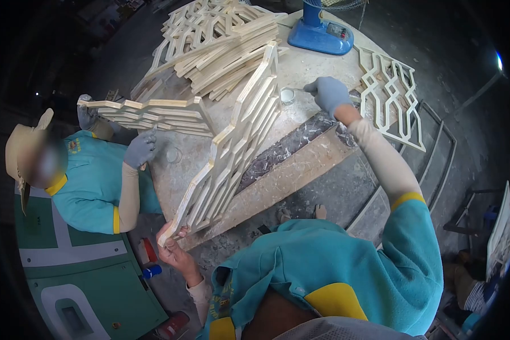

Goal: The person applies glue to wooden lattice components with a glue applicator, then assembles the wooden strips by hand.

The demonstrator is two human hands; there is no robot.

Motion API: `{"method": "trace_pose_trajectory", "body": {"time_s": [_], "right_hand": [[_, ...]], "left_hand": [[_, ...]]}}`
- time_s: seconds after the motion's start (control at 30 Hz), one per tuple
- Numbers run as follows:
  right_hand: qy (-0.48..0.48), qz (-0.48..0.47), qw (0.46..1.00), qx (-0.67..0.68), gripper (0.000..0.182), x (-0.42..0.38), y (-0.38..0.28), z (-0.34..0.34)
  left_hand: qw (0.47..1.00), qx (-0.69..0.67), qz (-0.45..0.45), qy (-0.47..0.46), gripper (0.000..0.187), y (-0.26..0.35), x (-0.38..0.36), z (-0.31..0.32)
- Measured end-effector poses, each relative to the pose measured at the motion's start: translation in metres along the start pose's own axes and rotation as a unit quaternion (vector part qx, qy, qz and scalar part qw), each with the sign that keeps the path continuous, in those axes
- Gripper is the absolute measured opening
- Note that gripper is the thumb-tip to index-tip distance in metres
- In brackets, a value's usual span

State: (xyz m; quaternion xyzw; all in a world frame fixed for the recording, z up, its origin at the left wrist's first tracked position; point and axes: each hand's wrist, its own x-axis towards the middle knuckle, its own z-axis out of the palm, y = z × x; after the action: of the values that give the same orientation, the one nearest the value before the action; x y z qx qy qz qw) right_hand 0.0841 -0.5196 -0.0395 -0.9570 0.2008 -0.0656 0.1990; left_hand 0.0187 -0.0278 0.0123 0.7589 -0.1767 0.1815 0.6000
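My bare left hand (pixel 177 249) grips the near lower end of a wooden lattice panel (pixel 232 141), fingers wrapped round its edge. The panel stands tilted on the table and is made of several zigzag strips. My right hand (pixel 327 95), in a grey glove, is closed above the table, just right of a small cup (pixel 288 95) with whitish contents. A thin tip points from its fingers toward the cup, but what they hold is too small to name. Across the table, a co-worker's gloved hands (pixel 140 148) hold another lattice panel (pixel 153 113).
Loose wooden strips (pixel 226 62) and lattice pieces (pixel 198 25) are piled at the back. A blue fan base (pixel 320 37) stands at the far edge. One finished-looking lattice (pixel 388 96) leans at the right. Another clear cup (pixel 174 154) sits near the co-worker. A green cabinet (pixel 90 260) is at lower left.
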Motion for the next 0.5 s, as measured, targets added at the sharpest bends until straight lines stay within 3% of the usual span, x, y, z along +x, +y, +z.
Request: {"method": "trace_pose_trajectory", "body": {"time_s": [0.1, 0.33, 0.5], "right_hand": [[-0.045, -0.034, 0.996, -0.074, 0.023, 0.039, 0.002, 0.017], [-0.025, -0.169, 0.964, -0.202, 0.018, 0.091, -0.013, 0.067], [-0.069, -0.180, 0.957, -0.217, 0.020, 0.101, -0.018, 0.074]], "left_hand": [[1.000, 0.020, 0.005, 0.006, 0.058, -0.001, 0.003, 0.001], [1.000, 0.017, 0.004, 0.017, 0.061, -0.003, 0.002, 0.001], [0.999, 0.026, -0.009, 0.026, 0.063, -0.005, 0.004, 0.000]]}}
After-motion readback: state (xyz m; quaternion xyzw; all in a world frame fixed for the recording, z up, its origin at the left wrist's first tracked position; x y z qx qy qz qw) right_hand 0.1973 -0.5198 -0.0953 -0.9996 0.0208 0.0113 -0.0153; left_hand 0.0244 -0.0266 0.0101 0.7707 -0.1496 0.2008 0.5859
